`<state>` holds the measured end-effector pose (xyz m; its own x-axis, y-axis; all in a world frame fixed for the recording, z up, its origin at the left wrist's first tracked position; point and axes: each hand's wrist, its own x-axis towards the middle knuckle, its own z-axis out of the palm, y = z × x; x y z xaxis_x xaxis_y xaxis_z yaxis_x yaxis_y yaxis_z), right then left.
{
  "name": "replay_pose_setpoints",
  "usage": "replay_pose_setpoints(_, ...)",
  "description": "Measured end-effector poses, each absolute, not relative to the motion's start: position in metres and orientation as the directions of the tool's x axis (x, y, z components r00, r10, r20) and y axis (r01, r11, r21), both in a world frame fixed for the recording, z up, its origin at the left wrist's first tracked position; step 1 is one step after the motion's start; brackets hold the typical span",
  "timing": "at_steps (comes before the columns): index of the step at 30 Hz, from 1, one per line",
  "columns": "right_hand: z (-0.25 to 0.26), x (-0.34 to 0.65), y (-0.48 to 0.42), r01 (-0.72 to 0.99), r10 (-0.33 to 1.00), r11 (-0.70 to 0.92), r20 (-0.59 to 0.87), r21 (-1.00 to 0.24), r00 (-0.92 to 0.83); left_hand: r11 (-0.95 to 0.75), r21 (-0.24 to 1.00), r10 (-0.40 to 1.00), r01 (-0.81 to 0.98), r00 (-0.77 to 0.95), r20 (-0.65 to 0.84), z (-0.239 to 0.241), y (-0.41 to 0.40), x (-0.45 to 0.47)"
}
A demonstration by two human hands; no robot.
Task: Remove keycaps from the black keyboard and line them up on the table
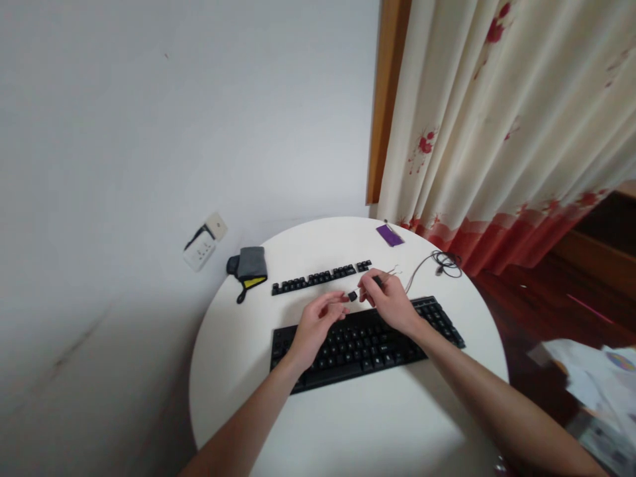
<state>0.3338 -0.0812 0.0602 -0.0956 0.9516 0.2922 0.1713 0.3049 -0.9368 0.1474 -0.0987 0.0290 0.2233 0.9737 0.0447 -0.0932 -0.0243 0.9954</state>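
Left hand (318, 324): raised over the keyboard's far edge, fingers curled, thumb and forefinger drawn together toward a small black keycap (352, 296); whether they touch it I cannot tell.
Right hand (390, 298): just right of the left, fingers bent and pinched on a small dark tool (378, 281) whose thin wire end pokes out to the right; too small to make out further.
Keycap: between the two hands' fingertips, above the far edge of the keyboard, near the middle of the table.
Keyboard (365, 341): black, lying slightly askew under both hands, its right end farther away than its left.
Key row (320, 278): a line of loose black keycaps on the table, just beyond the hands.
Cable (440, 264): thin, looped in a small coil at the far right of the table, trailing back toward the right hand.
Pouch (248, 266): grey with a yellow patch, at the far left edge.
Purple card (390, 234): flat at the far edge, near the curtain.
Table (348, 424): round and white, against the wall.
Curtain (497, 132): cream with red flowers, hanging at the far right.
Socket (205, 242): on the wall left of the table.
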Motion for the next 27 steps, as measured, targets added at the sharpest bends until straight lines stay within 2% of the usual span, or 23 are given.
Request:
replay_pose_setpoints(6,0.041,0.310,-0.091,0.132,0.958,0.281,0.270,-0.951,-0.095,0.104,0.959,0.968,-0.263,0.249,-0.037,0.027,-0.098,0.147)
replay_pose_setpoints(10,0.030,0.314,-0.097,0.115,0.967,0.252,0.247,-0.961,-0.060,0.178,0.946,0.948,-0.270,0.304,-0.091,0.027,-0.100,0.149)
replay_pose_setpoints(14,0.030,0.317,-0.098,0.122,0.962,0.267,0.257,-0.956,-0.090,0.160,0.961,0.953,-0.227,0.287,-0.091,0.024,-0.100,0.147)
replay_pose_setpoints(20,0.034,0.315,-0.103,0.235,0.931,0.354,0.316,-0.905,-0.183,0.121,0.983,0.963,-0.137,0.258,-0.082,0.022,-0.098,0.146)
replay_pose_setpoints(27,0.031,0.314,-0.104,0.235,0.953,0.302,0.294,-0.924,-0.069,0.127,0.963,0.959,-0.238,0.279,-0.057,0.022,-0.100,0.150)
